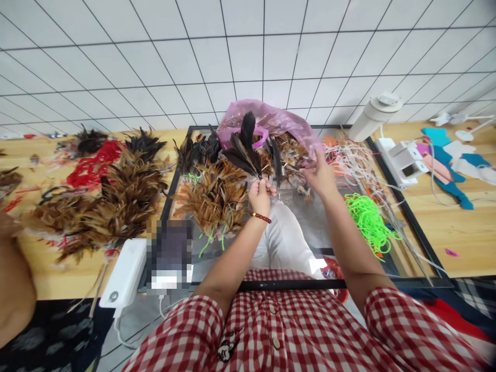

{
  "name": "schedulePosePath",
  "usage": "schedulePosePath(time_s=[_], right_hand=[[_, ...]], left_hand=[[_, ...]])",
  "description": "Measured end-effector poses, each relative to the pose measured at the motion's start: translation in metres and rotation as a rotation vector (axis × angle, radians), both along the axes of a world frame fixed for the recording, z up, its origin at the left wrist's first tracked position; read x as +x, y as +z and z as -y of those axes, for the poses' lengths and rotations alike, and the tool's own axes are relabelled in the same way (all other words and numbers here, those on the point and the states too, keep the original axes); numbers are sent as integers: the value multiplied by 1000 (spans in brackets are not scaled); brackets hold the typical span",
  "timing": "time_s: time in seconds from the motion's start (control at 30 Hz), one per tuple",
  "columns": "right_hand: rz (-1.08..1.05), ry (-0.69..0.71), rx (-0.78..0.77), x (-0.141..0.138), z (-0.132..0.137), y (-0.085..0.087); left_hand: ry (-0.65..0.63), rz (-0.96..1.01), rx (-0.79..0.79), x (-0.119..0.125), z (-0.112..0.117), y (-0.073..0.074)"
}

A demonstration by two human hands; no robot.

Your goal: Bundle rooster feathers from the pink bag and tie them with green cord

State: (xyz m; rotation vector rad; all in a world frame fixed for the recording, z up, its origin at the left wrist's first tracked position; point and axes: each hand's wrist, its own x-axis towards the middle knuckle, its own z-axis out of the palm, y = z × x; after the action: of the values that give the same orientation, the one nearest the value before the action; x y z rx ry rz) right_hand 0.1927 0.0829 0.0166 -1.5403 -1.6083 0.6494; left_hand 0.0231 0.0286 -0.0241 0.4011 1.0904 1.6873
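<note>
My left hand (260, 196), with a beaded bracelet at its wrist, is closed around the lower ends of a few black feathers (248, 135). These fan upward in front of a pink plastic bag (277, 116). Loose brown feathers (290, 147) lie in the bag's mouth. At the bag's right edge is my right hand (321, 174), its fingers apart and pointing left toward the feathers; the bag's film touches it. Another dark feather (275, 160) stands between the hands. Bundled brown feathers (217, 194) lie to the left of my left hand.
A black-framed glass top (325, 206) bears bright green cords (368, 225) and pale strings (356, 160). A white bottle (374, 119) and power strip (395, 160) stand right. Left are a phone (172, 248), power bank (124, 271), more feathers (124, 201) and another person's arm (13, 279).
</note>
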Motion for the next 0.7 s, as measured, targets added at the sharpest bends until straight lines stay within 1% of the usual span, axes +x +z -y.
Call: schedulePosePath(time_s=[0.03,0.07,0.13,0.23,0.3,0.37,0.4,0.5,0.57,0.63,0.7], right_hand=[[167,-41,-15,-7,5,1],[303,-46,-51,-16,11,2],[504,62,-147,-37,23,4],[663,164,-250,-58,31,1],[664,192,-287,-57,27,-4],[542,220,-309,-47,19,-9],[424,233,-321,-41,15,-10],[-75,261,-375,-26,6,-7],[-327,283,-375,-22,6,-1],[-438,315,-347,-22,8,5],[-468,358,-302,-25,11,9]], left_hand=[[-6,1,-1,0,0,0],[-10,2,0,0,0,1],[-12,4,5,1,0,1],[-8,4,7,1,0,1],[-13,8,11,1,1,1],[-18,12,26,0,1,0],[-21,11,34,0,1,0],[-32,-3,30,0,1,-1],[-46,-9,12,0,1,-2],[-67,-10,-1,2,0,-3],[-99,-23,-14,3,0,-4]])
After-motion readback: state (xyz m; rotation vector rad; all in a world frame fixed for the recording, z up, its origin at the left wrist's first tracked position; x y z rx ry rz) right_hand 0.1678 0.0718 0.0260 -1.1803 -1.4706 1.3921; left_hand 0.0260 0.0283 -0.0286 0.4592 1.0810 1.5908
